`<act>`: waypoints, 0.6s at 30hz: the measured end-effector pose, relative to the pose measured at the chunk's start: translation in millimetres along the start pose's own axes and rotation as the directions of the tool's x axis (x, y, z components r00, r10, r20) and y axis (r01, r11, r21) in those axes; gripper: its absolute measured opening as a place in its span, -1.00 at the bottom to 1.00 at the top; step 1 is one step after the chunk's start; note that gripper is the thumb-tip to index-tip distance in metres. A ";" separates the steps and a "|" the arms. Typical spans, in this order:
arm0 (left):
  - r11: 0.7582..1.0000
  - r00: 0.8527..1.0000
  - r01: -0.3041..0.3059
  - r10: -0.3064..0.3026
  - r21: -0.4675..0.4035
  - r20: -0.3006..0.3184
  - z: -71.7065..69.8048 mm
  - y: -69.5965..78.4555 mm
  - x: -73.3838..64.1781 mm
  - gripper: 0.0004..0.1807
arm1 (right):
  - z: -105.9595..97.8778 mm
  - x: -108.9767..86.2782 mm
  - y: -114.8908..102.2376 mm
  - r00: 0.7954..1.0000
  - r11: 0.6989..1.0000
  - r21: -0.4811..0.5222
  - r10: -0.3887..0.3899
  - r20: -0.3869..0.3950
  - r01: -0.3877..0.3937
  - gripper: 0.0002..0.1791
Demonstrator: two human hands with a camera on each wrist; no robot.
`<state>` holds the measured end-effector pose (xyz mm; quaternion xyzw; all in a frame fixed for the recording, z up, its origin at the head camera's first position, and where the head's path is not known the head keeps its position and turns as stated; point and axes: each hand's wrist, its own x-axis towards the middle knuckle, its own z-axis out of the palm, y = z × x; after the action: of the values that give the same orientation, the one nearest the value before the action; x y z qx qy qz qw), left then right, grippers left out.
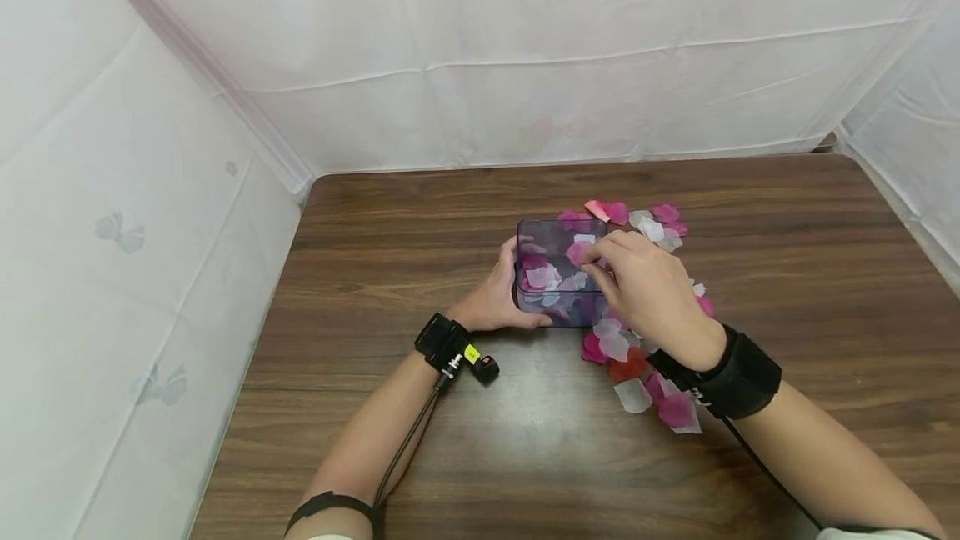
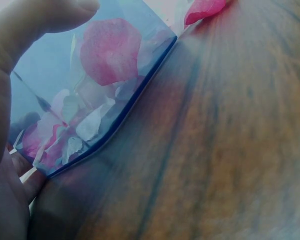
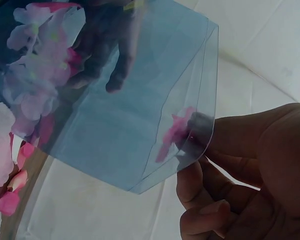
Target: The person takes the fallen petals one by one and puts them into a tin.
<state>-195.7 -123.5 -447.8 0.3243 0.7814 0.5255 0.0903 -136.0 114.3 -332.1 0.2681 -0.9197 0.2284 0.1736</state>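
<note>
My left hand (image 1: 497, 300) grips a see-through, bluish-purple plastic box (image 1: 573, 312) by its left side, thumb along the near wall and fingers behind. Pink and white flower petals (image 2: 111, 52) lie inside, showing through the wall in the left wrist view. At the box's upper right, my right hand (image 1: 651, 288) pinches a pink petal (image 1: 577, 253) between thumb and forefinger. In the right wrist view that petal (image 3: 173, 131) shows through the clear wall, with the fingertips (image 3: 202, 127) partly behind the plastic.
Loose pink, white and red petals (image 1: 678, 410) are scattered to the right of the box, some beyond it and some nearer me. The brown wood-grain table (image 1: 375, 223) has white sheeting (image 1: 480, 48) behind it and on both sides. Cables run along both forearms from black wrist straps.
</note>
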 end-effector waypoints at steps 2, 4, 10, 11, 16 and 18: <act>1.000 1.000 0.003 -0.003 0.002 -0.002 -0.3 -0.4 -0.5 0.38 | -0.4 -0.8 1.1 1.000 1.000 0.006 0.000 0.002 0.000 -0.87; 1.000 1.000 0.007 -0.007 0.005 -0.002 -0.5 0.0 -1.0 0.39 | -0.9 -1.1 1.7 1.000 1.000 0.009 0.000 0.003 0.000 -0.87; 1.000 1.000 -0.021 0.022 -0.019 0.007 -3.1 20.6 -1.9 0.34 | -2.8 -3.2 4.2 1.000 1.000 0.015 0.004 -0.004 -0.004 -0.86; 0.999 1.000 -0.028 0.028 -0.027 0.009 -3.8 25.6 -2.0 0.32 | -3.5 -4.1 5.0 1.000 1.000 0.018 0.002 -0.010 -0.002 -0.86; 0.999 1.000 -0.024 0.025 -0.047 0.014 -4.9 35.2 -2.4 0.29 | -8.6 -12.5 12.3 0.998 1.000 0.024 -0.007 -0.060 0.008 -0.81; 0.998 1.000 -0.024 0.024 -0.050 0.016 -4.6 34.8 -2.2 0.30 | -12.2 -17.3 17.7 0.997 1.000 0.019 0.007 -0.083 -0.006 -0.80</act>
<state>-181.9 -120.1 -415.6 0.3357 0.7632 0.5432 0.0986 -129.9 141.0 -335.4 0.2569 -0.9105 0.2482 0.2083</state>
